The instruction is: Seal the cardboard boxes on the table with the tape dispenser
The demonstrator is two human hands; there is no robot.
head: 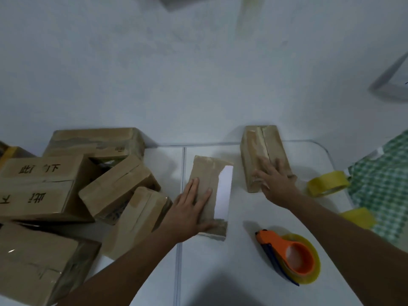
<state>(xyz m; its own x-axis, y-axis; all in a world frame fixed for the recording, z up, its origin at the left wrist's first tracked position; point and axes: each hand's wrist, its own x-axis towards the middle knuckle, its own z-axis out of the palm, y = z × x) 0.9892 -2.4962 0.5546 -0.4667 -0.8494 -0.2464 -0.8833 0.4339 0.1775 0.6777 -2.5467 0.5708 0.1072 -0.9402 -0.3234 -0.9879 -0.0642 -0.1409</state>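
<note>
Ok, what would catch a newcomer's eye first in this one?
Two bare hands pressing down on boxes: the left hand on the middle box, the right hand on the far box. Then the orange tape dispenser lying untouched near the front, and the box pile at left.

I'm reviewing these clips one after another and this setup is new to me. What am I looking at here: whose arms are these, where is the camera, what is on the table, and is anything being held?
There is no machine here. A person wears one wide-angle camera on the head, looking down at their own two bare arms, so there is only this one view.

The left hand lies flat on a small cardboard box in the middle of the white table. The right hand presses flat on a second box farther back, which has a seam along its top. Neither hand grips anything.

The orange tape dispenser lies untouched near the front. A yellowish tape roll sits to the right, beside a green checked cloth. A pile of boxes fills the left side.
</note>
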